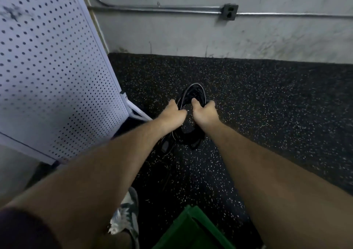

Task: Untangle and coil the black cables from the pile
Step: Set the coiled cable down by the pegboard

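A bundle of black cables (193,95) is held up over the dark speckled floor, its loops arching above both hands. My left hand (172,115) grips the left side of the loops with curled fingers. My right hand (204,112) grips the right side, thumb over the strands. More black cable and a plug (165,145) hang below the hands, partly hidden by my left forearm. The picture is blurred, so single strands are hard to tell apart.
A white perforated panel (49,67) on a metal frame stands at the left. A grey wall with a conduit pipe and an outlet box (229,11) is ahead. A green bin (193,229) and my shoe (126,216) are at the bottom.
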### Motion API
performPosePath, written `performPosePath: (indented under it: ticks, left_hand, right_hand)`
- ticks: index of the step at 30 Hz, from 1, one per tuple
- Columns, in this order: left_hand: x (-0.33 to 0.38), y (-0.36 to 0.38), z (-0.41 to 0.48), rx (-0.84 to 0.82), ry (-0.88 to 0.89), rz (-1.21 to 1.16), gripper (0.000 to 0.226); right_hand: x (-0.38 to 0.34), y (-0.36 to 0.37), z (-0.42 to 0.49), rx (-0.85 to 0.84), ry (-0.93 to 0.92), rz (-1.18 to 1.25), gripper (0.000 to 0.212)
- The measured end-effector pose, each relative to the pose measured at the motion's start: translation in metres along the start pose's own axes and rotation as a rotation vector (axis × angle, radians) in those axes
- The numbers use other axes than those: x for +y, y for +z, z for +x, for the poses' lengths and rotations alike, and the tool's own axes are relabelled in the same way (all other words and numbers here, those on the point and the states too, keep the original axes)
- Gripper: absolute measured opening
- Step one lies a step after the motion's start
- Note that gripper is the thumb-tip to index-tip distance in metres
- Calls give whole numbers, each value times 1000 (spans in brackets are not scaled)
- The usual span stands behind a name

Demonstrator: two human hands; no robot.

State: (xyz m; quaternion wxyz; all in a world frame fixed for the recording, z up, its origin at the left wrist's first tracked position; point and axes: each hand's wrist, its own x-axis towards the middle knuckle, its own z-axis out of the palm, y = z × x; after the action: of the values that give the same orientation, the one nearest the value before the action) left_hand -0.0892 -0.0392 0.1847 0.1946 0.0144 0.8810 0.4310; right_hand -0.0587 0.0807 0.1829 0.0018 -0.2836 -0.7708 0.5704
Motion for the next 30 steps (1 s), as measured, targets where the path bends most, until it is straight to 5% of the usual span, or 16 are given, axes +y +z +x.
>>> performPosePath:
  ticks: [6,11,15,23,30]
  left_hand:
    - [-110,108,26,-183,-140,11,80]
    - [-172,162,62,-230,-157,24,74]
    - [-190,185,86,-232,-171,47,72]
    - [-207,203,85,-274,-86,414,70]
    - [-179,214,63,-118,307,658,57]
  right_hand:
    - [133,27,36,-7,353,-143,50]
    - [216,57,62,0,412,-170,48]
    - [243,67,76,53,334,-209,64]
    - [267,57,78,-205,326,-491,71]
    - [270,23,59,-50,-28,-777,52]
